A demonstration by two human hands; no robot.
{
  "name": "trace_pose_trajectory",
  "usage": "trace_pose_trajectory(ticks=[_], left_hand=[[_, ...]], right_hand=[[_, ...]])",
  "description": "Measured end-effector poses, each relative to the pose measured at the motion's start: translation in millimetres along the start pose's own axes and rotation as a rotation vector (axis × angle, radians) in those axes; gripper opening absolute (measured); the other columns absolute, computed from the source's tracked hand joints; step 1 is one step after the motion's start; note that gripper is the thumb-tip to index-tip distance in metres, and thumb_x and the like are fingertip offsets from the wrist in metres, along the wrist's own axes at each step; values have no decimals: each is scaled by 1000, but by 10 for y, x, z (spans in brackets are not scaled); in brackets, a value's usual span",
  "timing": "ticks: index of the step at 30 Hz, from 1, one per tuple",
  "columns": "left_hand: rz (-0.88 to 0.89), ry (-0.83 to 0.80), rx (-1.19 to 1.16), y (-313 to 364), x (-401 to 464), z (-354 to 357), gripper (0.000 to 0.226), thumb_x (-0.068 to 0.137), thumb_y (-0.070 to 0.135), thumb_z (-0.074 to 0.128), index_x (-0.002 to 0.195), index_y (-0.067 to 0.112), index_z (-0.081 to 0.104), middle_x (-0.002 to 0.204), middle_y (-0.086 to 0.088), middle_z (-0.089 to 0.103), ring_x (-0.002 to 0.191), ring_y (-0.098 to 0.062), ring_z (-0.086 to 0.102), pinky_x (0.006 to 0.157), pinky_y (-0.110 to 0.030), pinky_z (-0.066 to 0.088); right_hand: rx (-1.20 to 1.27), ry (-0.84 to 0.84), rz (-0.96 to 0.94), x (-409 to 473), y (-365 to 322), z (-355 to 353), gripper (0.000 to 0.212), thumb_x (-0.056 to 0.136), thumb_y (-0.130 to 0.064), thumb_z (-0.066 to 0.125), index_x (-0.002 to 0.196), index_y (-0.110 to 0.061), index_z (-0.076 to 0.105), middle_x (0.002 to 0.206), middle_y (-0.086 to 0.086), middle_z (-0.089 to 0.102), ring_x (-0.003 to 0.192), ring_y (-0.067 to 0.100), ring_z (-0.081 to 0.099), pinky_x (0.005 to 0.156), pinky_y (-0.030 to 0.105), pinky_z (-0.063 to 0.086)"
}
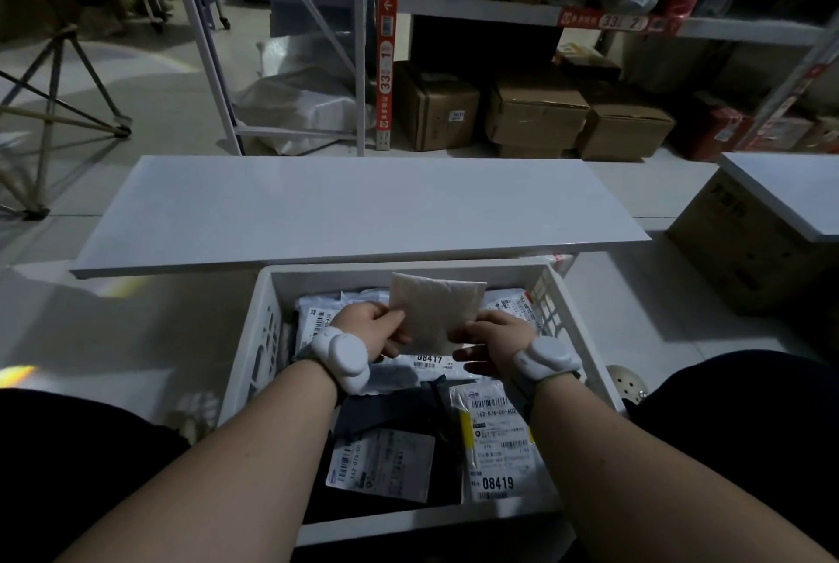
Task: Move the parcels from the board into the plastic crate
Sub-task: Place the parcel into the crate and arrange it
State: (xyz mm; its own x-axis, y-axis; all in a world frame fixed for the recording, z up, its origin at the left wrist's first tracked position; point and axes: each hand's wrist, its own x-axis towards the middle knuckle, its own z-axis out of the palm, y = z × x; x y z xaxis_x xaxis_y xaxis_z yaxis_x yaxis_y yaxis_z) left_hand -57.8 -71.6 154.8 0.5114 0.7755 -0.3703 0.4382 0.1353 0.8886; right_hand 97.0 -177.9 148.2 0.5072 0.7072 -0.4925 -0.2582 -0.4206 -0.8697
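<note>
Both hands meet over the white slotted plastic crate, which sits on the floor at about 6 o'clock from the long white flat board. Between them they hold a small pale, quilted padded envelope, tilted with its upper edge toward 12 o'clock, above the far half of the crate.

The left hand has its grip closed on the envelope's left edge, thumb on the near face and fingers curled behind. The right hand pinches the lower right corner, its grip likewise closed on the envelope, with the lower fingers reaching toward 9 o'clock beneath it. Each wrist carries a rounded white strapped device, the left wrist device and the right wrist device.

Inside the crate lie flat parcels: a white mailer labelled 08417 just under the hands, a white mailer labelled 08419 at 4 o'clock in the crate, a black bag with a white shipping label at 6 o'clock, and a white labelled mailer at 10 o'clock, partly hidden by the left hand.

Beyond the board, at 12 to 2 o'clock, brown cardboard boxes sit under a white metal shelving rack. A large brown carton topped by a second white board stands at 3 o'clock.
</note>
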Motion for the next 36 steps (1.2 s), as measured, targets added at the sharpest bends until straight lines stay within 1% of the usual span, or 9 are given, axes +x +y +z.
trace_pose_trajectory(ticks=[5, 9, 13, 19, 24, 27, 29, 32, 36], left_hand=[[14, 24, 3, 17, 19, 9, 27, 98, 22, 48, 74, 13, 59, 67, -2, 63, 51, -13, 51, 42, -14, 39], [11, 36, -33, 11, 53, 12, 14, 97, 24, 49, 101, 13, 56, 72, -2, 64, 53, -13, 51, 44, -16, 40], [2, 70, -73, 16, 62, 29, 17, 95, 21, 51, 110, 25, 46, 79, -3, 64, 58, -16, 52, 54, -23, 41], [117, -80, 169, -30, -4, 140, 25, 95, 23, 54, 115, 12, 64, 107, -5, 67, 89, -12, 57, 71, -21, 44], [54, -121, 272, 37, -52, 211, 41, 97, 43, 42, 119, 16, 62, 116, -5, 66, 94, -14, 58, 69, -24, 41], [1, -99, 384, 13, -26, 205, 47, 98, 46, 35, 124, 15, 60, 121, -5, 63, 110, -21, 58, 74, -17, 32], [-26, -96, 342, -49, -4, 174, 43, 98, 42, 40, 124, 14, 61, 124, -5, 63, 115, -22, 57, 79, -16, 37], [-74, -56, 256, -144, 63, 96, 45, 93, 45, 45, 121, 14, 63, 123, -7, 65, 114, -27, 59, 102, -31, 43], [-82, -9, 79, -207, 141, 38, 32, 91, 42, 54, 107, 18, 69, 112, -5, 70, 108, -26, 63, 103, -39, 44]], right_hand=[[-134, 36, -15, 69, 27, -14, 12, 89, -11, 62, 79, -17, 64, 75, 5, 63, 63, 20, 57, 62, 32, 51], [-351, 64, -91, 87, -2, -16, 18, 87, -22, 66, 70, -26, 62, 69, -4, 60, 66, 14, 54, 66, 29, 45], [-114, 46, -4, 116, -19, 52, 25, 91, -19, 62, 66, -18, 58, 69, 6, 58, 65, 22, 54, 64, 34, 48], [211, -52, 34, 29, -81, 156, 17, 97, -8, 49, 82, -8, 56, 74, 11, 65, 69, 29, 64, 71, 47, 56], [182, -152, 56, 15, -91, 206, 12, 96, -9, 49, 90, -13, 58, 88, 7, 70, 76, 22, 67, 62, 32, 54], [107, -170, 87, 22, -69, 192, 15, 96, -6, 47, 101, -13, 59, 98, 4, 70, 85, 22, 65, 65, 31, 52], [84, -179, 93, 21, -52, 189, 17, 95, -3, 48, 102, -13, 59, 98, 4, 70, 86, 21, 65, 66, 31, 52], [64, -126, 95, 36, -49, 178, 15, 92, -1, 51, 97, -12, 59, 91, 6, 70, 75, 21, 63, 66, 33, 50], [-148, 1, 113, 114, 2, 99, 4, 90, -12, 61, 93, -15, 59, 95, 9, 62, 80, 22, 58, 70, 37, 52]])
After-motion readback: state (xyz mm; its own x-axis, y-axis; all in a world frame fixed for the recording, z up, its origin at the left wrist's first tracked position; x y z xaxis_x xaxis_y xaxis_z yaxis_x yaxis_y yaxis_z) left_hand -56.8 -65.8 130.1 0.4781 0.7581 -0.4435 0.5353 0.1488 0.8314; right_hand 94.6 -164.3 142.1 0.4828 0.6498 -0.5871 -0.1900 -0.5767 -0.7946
